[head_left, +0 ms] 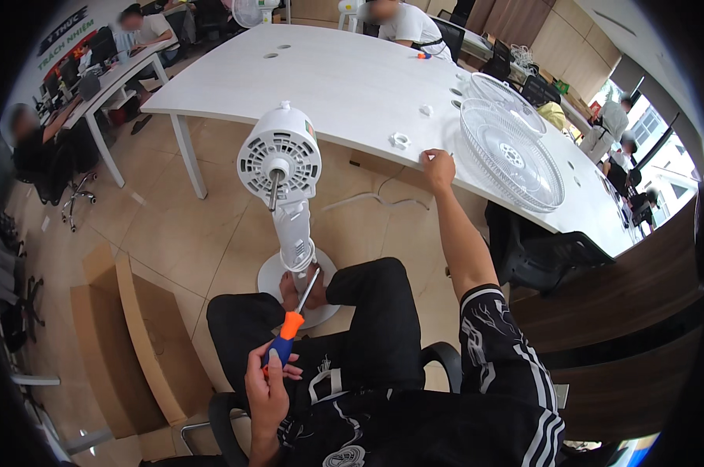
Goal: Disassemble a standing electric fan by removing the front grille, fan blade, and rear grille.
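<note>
In my left hand (270,385), above my lap, is a screwdriver (291,325) with a blue and orange handle, its metal shaft pointing up and away. Straight ahead stands a white fan (280,152) without blades or grille, its bare metal shaft facing me and its round base (321,311) on the floor by my feet. My right hand (439,167) reaches to the table's near edge, fingers pinched together; what they hold, if anything, is too small to tell. Near it on the table lie a white plastic nut (399,141) and a smaller white part (426,110).
Two clear fan grilles (515,159) overlap on the white table (329,70), right of my hand. Another screwdriver (423,56) lies at the table's far side. An open cardboard box (146,350) stands at my left, a black chair (558,261) at right. Several people sit or stand around.
</note>
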A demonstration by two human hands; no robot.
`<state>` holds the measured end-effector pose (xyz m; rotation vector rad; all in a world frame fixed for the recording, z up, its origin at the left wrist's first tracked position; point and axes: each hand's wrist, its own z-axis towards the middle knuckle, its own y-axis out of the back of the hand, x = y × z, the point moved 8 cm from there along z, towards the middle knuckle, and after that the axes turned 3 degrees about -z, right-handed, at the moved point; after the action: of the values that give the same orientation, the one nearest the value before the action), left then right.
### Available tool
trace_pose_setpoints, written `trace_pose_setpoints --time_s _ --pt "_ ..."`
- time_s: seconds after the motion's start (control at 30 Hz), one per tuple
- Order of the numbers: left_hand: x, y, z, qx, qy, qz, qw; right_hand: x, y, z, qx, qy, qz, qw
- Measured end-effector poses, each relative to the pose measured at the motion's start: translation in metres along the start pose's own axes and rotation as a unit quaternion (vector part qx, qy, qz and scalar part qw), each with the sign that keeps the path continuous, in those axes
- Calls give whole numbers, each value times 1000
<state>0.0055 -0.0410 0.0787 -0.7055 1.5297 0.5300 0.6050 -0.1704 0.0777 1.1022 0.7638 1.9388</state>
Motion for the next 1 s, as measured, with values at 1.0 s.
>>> trace_pose_setpoints --time_s 1.0 --pt "-38 19 43 -86 -125 -32 988 135 18 -270 236 -45 514 823"
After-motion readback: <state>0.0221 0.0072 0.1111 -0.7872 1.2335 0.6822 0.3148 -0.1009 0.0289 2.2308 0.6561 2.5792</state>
